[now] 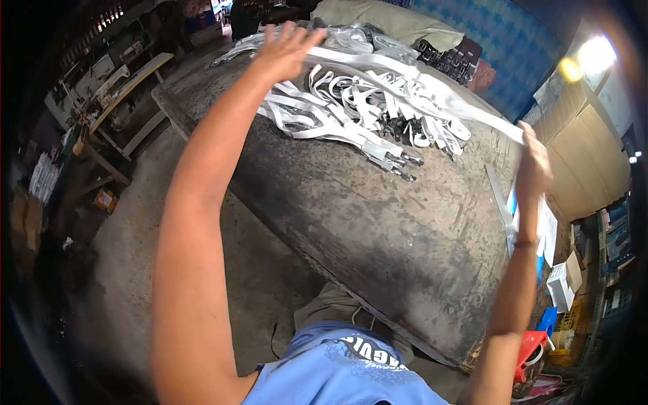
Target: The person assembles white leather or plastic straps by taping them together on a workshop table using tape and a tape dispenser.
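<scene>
Shirt (347, 371) (blue), white strap (487, 119) between left hand (285, 55) and right hand (535, 162).

From my remote view, I saw a short-sleeved light blue T-shirt (317, 381) with curved white lettering (364, 351), khaki trousers (325, 304) with a pale drawstring (372, 323), and a thin dark wristband (526, 242).

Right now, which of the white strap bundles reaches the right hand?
The long, straightened bundle, running behind the looped straps to the right hand; those looped straps lie bunched on the tabletop, short of it.
</scene>
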Demonstrator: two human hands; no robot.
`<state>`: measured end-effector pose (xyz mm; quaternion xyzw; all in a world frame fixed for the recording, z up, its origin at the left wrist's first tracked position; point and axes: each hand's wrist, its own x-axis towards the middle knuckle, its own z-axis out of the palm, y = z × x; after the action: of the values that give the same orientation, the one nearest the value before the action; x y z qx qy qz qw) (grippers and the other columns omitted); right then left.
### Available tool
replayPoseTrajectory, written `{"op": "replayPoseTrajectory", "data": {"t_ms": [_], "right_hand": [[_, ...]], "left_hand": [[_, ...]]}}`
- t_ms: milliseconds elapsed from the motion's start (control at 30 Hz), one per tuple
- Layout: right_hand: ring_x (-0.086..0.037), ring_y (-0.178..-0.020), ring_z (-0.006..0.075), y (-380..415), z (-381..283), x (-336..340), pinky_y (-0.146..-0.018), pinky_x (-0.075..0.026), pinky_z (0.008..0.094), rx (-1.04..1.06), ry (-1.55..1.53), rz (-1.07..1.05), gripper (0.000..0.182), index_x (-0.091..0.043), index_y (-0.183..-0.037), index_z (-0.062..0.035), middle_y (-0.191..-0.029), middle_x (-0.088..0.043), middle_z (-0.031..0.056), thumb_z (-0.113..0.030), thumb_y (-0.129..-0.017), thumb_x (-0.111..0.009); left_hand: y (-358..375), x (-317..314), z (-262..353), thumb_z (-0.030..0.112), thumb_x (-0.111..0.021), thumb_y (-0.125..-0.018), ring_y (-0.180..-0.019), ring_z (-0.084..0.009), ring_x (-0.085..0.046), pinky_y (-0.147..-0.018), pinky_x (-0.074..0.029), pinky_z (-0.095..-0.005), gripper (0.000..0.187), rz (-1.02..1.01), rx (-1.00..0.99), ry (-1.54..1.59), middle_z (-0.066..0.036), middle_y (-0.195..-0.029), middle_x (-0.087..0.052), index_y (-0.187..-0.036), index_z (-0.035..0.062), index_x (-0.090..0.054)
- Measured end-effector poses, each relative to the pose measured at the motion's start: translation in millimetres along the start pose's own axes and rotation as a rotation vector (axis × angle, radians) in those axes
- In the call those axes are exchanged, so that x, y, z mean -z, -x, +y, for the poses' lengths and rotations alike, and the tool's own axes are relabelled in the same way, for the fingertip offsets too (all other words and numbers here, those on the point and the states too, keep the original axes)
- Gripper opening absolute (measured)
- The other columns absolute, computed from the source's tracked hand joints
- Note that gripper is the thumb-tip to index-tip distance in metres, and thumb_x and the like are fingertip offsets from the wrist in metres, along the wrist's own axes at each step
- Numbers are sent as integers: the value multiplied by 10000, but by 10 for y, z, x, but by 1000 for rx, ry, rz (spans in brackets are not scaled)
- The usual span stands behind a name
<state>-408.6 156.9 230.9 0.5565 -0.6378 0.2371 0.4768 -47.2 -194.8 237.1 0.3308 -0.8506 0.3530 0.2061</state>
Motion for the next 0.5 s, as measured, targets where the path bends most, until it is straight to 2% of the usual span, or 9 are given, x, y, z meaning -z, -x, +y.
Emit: {"op": "replayPoseTrajectory", "data": {"t_ms": [100, 133, 167, 233, 267, 333, 367, 433, 500], "right_hand": [[-631, -970, 263, 503, -601, -1181, -799, -513, 453, -20, -65, -337, 518, -545, -1320, -126, -1158, -655, 93, 12, -821, -536], [-585, -1112, 271, 622, -1028, -1281, -866, -485, 512, -47, 109, -677, 598, -451, -1412, -149, -1266, -588, 115, -64, -832, -571], [-485, -1260, 326, 984, -1260, -1473, -966, -412, 583, -33, 87, -680, 701, -351, -1481, -171, -1387, -487, 130, -172, -840, -635], [-360, -1362, 385, 1265, -1643, -1445, -1054, -311, 615, -161, -152, -869, 766, -319, -1497, -182, -1447, -419, 156, -271, -832, -689], [-340, -1374, 386, 1395, -1720, -1410, -1060, -296, 623, -179, -202, -857, 765, -334, -1488, -173, -1458, -407, 162, -298, -827, -700], [-287, -1401, 401, 1586, -1774, -1390, -1084, -252, 637, -259, -307, -841, 721, -395, -1451, -155, -1485, -379, 172, -372, -831, -693], [-287, -1401, 401, 1672, -1759, -1388, -1084, -252, 637, -254, -306, -862, 721, -395, -1451, -155, -1485, -379, 172, -372, -831, -693], [-286, -1396, 416, 1790, -1693, -1392, -1100, -237, 621, -316, -298, -778, 694, -409, -1441, -142, -1475, -381, 188, -380, -847, -677], [-287, -1392, 424, 1793, -1627, -1368, -1097, -242, 618, -306, -321, -760, 676, -423, -1429, -127, -1461, -392, 198, -363, -850, -681]], "left_hand": [[381, -152, 197, 190, -688, -831, -1313, -331, -433, -1107, -308, -501, 763, 123, 168, 276, -164, -1458, -406, -1499, 226, -320], [534, -46, 382, 204, -693, -831, -1319, -334, -428, -1114, -312, -470, 716, 84, 156, 556, -167, -1451, -414, -1470, 181, -372], [758, 107, 629, 218, -698, -831, -1325, -337, -423, -1122, -317, -439, 674, 38, 141, 835, -169, -1444, -422, -1442, 136, -424], [1219, 502, 1099, 131, -686, -814, -1090, -290, -597, -944, -474, -366, 381, 146, 130, 1101, -144, -1198, -625, -1181, 57, -616], [1377, 754, 1272, 93, -687, -799, -933, -272, -638, -839, -510, -378, 262, 334, -2, 1221, -126, -1065, -673, -1058, 68, -651], [1668, 1270, 1519, 210, -698, -848, -857, -243, -646, -765, -550, -357, 212, 438, -41, 1464, -80, -954, -660, -1021, 90, -676], [1801, 1554, 1636, 362, -661, -901, -818, -246, -633, -732, -545, -361, 311, 424, 53, 1809, -84, -950, -640, -1004, 69, -669], [1698, 1866, 1769, 538, -593, -917, -801, -256, -615, -700, -523, -383, 493, 733, -146, 2141, -89, -957, -611, -1015, 59, -657], [1527, 2250, 1683, 293, -722, -838, -697, -219, -584, -637, -527, -428, 228, 798, -70, 2268, -85, -864, -586, -849, 111, -585]]}}
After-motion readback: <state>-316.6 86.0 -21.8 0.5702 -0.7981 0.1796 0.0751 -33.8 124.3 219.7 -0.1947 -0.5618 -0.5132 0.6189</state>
